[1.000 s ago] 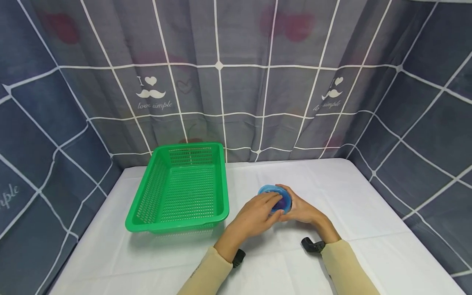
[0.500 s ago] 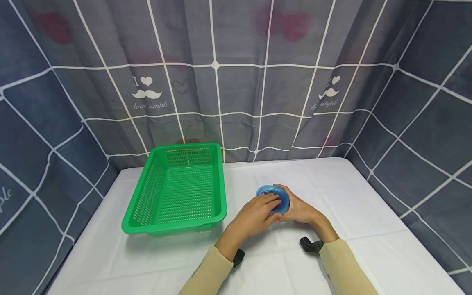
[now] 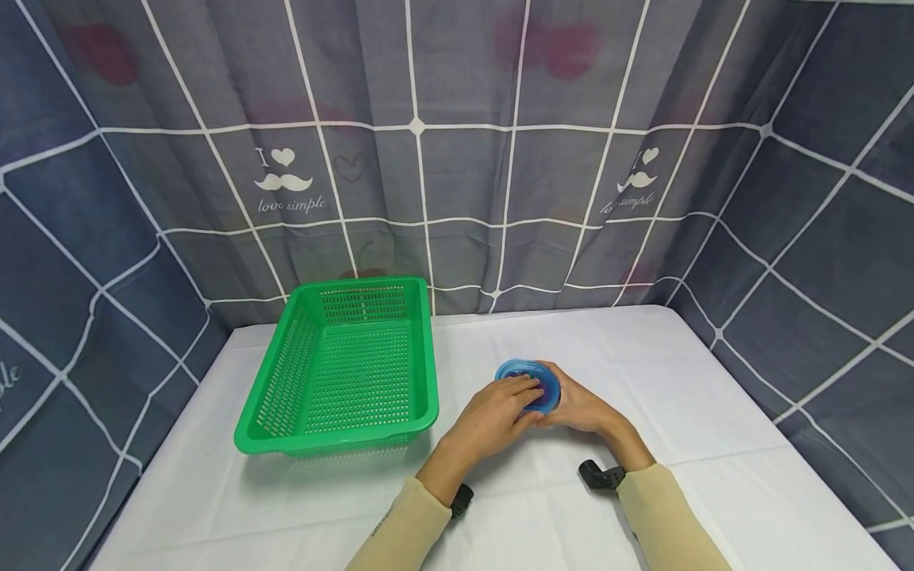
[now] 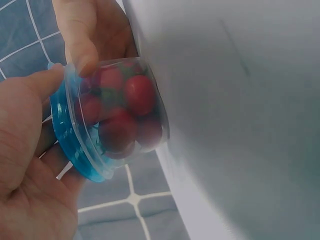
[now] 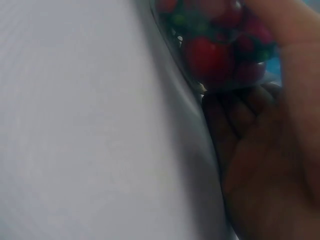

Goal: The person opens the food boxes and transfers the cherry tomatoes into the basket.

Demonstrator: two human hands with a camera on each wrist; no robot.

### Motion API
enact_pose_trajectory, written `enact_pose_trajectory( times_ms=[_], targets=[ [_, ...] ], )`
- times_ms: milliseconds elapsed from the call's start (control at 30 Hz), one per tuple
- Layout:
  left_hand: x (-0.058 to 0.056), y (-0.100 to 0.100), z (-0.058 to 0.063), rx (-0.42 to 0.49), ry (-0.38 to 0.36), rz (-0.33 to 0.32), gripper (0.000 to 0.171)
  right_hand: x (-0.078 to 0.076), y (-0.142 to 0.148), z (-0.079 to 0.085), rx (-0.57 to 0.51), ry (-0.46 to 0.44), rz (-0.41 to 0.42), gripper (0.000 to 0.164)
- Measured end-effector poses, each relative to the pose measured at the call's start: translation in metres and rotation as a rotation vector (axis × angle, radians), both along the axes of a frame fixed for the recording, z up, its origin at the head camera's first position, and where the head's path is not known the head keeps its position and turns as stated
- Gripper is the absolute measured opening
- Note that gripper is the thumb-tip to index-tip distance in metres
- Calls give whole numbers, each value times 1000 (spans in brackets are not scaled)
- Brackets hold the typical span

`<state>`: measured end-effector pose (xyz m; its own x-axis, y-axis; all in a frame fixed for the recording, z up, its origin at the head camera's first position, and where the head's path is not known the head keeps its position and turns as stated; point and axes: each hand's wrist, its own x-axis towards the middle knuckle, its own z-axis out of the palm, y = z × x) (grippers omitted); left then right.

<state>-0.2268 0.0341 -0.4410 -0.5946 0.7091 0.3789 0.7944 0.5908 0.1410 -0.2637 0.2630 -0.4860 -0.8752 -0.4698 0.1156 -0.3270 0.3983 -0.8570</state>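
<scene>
A clear plastic tub [image 4: 159, 97] with a blue lid [image 3: 550, 388] stands on the white-covered table, right of centre. Several round red fruits with green bits, like cherry tomatoes [image 4: 140, 95], show through its wall. My left hand [image 3: 493, 416] grips the lid from above; in the left wrist view its thumb is at the near rim and its fingers reach across the top. Curled round the tub's right side, my right hand [image 3: 581, 404] holds the body. The right wrist view shows its fingers by the wall, with the red fruits [image 5: 209, 57] inside.
A green perforated basket [image 3: 428, 349] sits on the left of the table [image 3: 685, 412], with nothing in it. Grey checked curtains [image 3: 464, 182] close off the back and both sides. A black device [image 3: 601, 476] is strapped at the right wrist.
The head view has shifted slightly. My left fingers have moved a little on the lid, and the right hand's fingertips have slid slightly along the tub's far side. The tub stays in place.
</scene>
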Motion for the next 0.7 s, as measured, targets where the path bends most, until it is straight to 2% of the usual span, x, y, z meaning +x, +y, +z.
enact_pose_trajectory(
  times_ms=[433, 700],
  targets=[
    [-2, -2, 0, 56, -28, -34, 35, -1, 0, -2, 8, -33, -16, 95],
    [-5, -5, 4, 180, -39, -39, 30, -1, -2, -1, -55, -64, -11, 96]
  ],
)
